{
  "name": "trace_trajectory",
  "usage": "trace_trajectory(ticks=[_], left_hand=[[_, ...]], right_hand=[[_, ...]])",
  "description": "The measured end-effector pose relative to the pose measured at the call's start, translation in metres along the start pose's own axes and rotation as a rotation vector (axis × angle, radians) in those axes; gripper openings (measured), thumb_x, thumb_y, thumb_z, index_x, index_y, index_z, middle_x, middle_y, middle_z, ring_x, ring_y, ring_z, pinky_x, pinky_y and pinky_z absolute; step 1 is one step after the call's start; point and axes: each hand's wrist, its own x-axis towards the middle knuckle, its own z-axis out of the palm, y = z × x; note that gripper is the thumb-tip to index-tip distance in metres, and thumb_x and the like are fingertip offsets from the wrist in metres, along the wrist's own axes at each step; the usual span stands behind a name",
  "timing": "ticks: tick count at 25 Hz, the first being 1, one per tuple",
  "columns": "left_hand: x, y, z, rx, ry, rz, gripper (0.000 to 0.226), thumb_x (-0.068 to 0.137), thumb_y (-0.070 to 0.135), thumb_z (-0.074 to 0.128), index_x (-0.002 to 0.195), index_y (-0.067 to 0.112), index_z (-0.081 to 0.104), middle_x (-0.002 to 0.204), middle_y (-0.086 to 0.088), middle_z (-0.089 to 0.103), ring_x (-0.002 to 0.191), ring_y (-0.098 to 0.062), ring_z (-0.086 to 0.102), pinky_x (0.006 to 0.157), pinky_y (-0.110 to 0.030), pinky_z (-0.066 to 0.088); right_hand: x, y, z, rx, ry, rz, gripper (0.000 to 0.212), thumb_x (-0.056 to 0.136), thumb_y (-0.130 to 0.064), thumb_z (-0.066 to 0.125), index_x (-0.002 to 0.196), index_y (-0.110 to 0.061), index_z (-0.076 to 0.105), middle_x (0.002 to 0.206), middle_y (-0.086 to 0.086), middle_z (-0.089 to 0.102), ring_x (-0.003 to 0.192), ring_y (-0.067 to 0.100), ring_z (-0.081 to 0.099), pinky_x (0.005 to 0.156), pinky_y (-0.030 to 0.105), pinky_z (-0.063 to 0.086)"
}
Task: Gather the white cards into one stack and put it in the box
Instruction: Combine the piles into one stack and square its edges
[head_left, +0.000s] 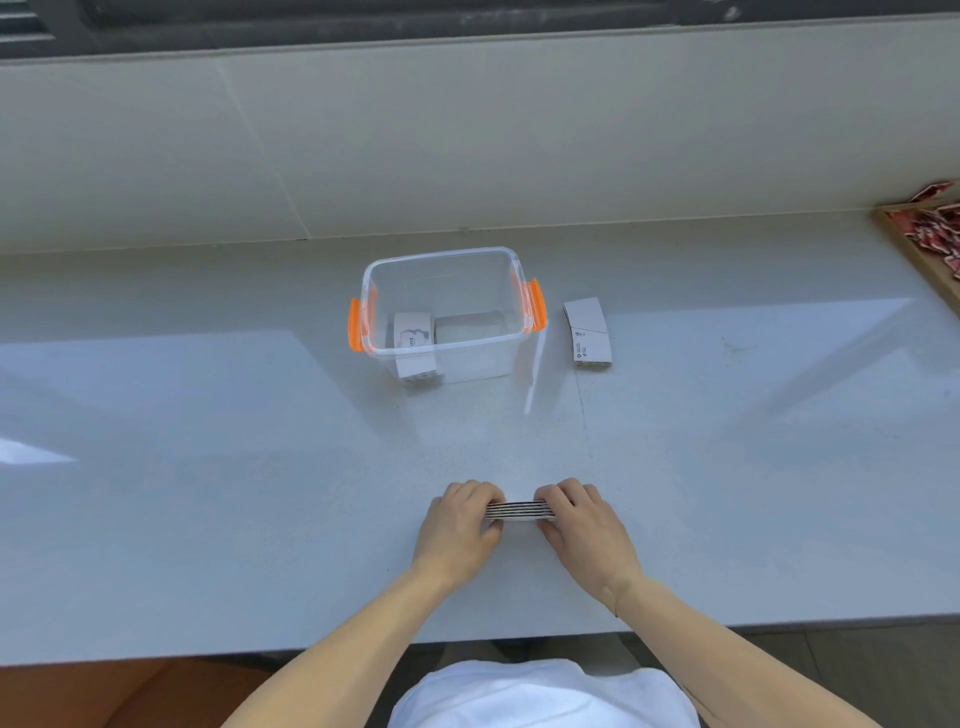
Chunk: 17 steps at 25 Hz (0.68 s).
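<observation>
A person in a white top stands at a pale grey glossy table (208, 467), both bare forearms reaching forward. The left hand (460, 530) and the right hand (582, 525) each grip one end of a stack of white cards (519, 511), held on edge near the table's front, with only the stack's layered upper edges showing between the two hands. Fingers curl over the far side of the stack and thumbs press the near side, so both hands are clamped on the cards; whether the stack's lower edge touches the table cannot be told.

Well beyond the hands, toward the tiled wall, sits a clear plastic box with orange latch handles (445, 312), open at the top. Inside it, against the left wall, lies a bundle of white printed cards (414, 338). Just to the right of the box, apart from it, a second pile of white printed cards (588, 332) lies flat on the table. At the far right edge, a wooden tray (914, 249) holds red-and-white packets (937, 228).
</observation>
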Motion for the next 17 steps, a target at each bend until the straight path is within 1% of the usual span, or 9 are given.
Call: trace_trajectory(ticks=[2,4,5,9,13,17], left_hand=[[0.004,-0.004,-0.007,0.138,0.038,0.105,0.022,0.087,0.028,0.056,0.109,0.026,0.057,0.108,0.009,0.062,0.108,-0.016,0.051,0.090,-0.030,0.037],[0.004,-0.008,-0.010,0.196,0.102,0.179,0.022,0.086,0.029,0.056,0.108,0.026,0.058,0.106,0.009,0.063,0.106,-0.016,0.052,0.090,-0.030,0.037],[0.002,-0.011,-0.011,0.222,0.105,0.196,0.023,0.086,0.029,0.055,0.108,0.025,0.058,0.106,0.009,0.063,0.105,-0.017,0.052,0.090,-0.030,0.037],[0.002,-0.017,-0.004,0.286,-0.007,0.162,0.026,0.089,0.026,0.050,0.114,0.024,0.053,0.114,0.006,0.059,0.111,-0.019,0.048,0.094,-0.031,0.034],[0.003,-0.022,-0.001,0.241,0.040,0.144,0.024,0.086,0.026,0.053,0.110,0.026,0.053,0.110,0.008,0.060,0.108,-0.018,0.049,0.090,-0.031,0.035],[0.002,-0.026,0.002,0.283,-0.012,0.150,0.025,0.086,0.023,0.051,0.111,0.025,0.051,0.112,0.006,0.058,0.109,-0.020,0.048,0.090,-0.033,0.036]], right_hand=[[-0.001,0.001,-0.008,-0.069,0.008,-0.065,0.020,0.091,-0.030,0.059,0.110,-0.024,0.055,0.102,-0.005,0.060,0.090,0.023,0.054,0.072,0.034,0.046],[-0.003,0.002,-0.010,-0.128,0.054,-0.103,0.022,0.086,-0.031,0.068,0.104,-0.023,0.058,0.093,-0.005,0.063,0.080,0.023,0.057,0.063,0.034,0.048],[-0.004,0.000,-0.009,-0.151,0.059,-0.107,0.023,0.085,-0.031,0.069,0.103,-0.023,0.058,0.091,-0.005,0.063,0.078,0.023,0.058,0.062,0.033,0.048],[-0.005,-0.006,0.002,-0.147,-0.037,-0.060,0.021,0.094,-0.033,0.054,0.112,-0.024,0.050,0.101,-0.004,0.058,0.089,0.024,0.053,0.072,0.035,0.046],[-0.008,-0.007,0.001,-0.209,0.013,-0.071,0.020,0.088,-0.032,0.063,0.104,-0.024,0.053,0.091,-0.004,0.060,0.077,0.023,0.055,0.062,0.033,0.046],[-0.011,-0.009,0.006,-0.183,-0.039,-0.024,0.021,0.093,-0.034,0.051,0.112,-0.025,0.047,0.101,-0.003,0.055,0.086,0.023,0.051,0.070,0.035,0.047]])
